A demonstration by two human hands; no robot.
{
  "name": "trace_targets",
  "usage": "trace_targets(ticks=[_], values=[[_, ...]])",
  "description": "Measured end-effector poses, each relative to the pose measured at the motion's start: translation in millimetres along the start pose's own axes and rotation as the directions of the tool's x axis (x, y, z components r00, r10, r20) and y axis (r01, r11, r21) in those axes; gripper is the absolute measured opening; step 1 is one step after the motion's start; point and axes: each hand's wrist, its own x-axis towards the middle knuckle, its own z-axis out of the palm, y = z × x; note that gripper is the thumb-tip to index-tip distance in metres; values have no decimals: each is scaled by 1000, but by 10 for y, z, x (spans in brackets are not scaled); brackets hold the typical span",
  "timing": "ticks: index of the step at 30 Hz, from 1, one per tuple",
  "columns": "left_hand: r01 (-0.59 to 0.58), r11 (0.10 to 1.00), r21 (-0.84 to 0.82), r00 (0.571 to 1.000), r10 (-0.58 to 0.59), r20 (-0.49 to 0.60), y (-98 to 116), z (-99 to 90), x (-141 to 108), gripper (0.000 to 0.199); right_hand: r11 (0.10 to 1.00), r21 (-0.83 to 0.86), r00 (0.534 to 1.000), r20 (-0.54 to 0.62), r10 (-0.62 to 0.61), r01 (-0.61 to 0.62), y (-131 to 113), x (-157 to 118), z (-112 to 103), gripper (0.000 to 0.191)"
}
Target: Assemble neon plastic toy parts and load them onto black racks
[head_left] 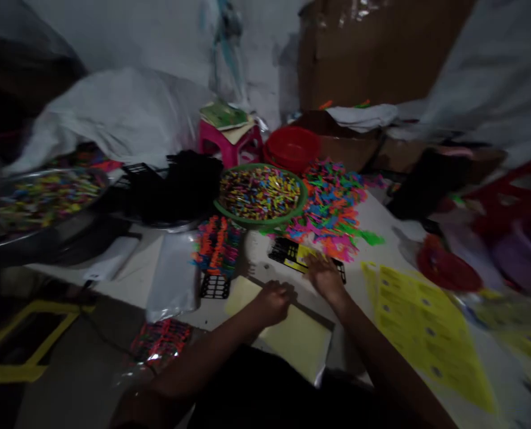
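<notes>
My left hand [275, 302] is closed, fingers curled, above a pale yellow sheet [298, 336] in a clear plastic sleeve; whatever it may hold is hidden. Further right and forward, my right hand [323, 274] reaches onto a black plastic grid frame [283, 251] with yellow pieces in it. Its fingers are bent down at the yellow part, and I cannot make out what is between them. To the left lie a similar black frame [215, 286] with orange and blue figures [216, 244] and a stack of clear plastic bags [173, 274].
A green basin [304, 199] of small colourful pieces stands beyond my hands. Bright rubbery figures [337, 208] heap beside it. At left are a metal basin [106, 182] and black frames [180, 187]. Yellow printed sheets [426, 328] and a red bowl [448, 271] lie right.
</notes>
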Motion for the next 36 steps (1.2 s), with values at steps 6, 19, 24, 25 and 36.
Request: trace_targets(ticks=[6,19,24,25,36], values=[[-4,995,-103,882,-45,-470,-535,-403,19,34,996,46,938,-343,-53,73,250,-19,636,43],[885,464,44,455,-838,-301,-2540,-1481,468,66,990,133,857,-505,102,-39,316,-588,729,38],[892,447,-64,366,-799,-478,-2470,-1747,387,47,984,167,827,-544,144,-61,301,-601,692,36],[868,484,-114,357,-766,-534,-2444,-1822,365,47,983,173,825,-545,149,-63,299,-602,685,37],[-158,422,-893,560,-706,-433,-1336,-1945,92,46,939,214,943,-137,302,-270,-321,-1082,644,55]])
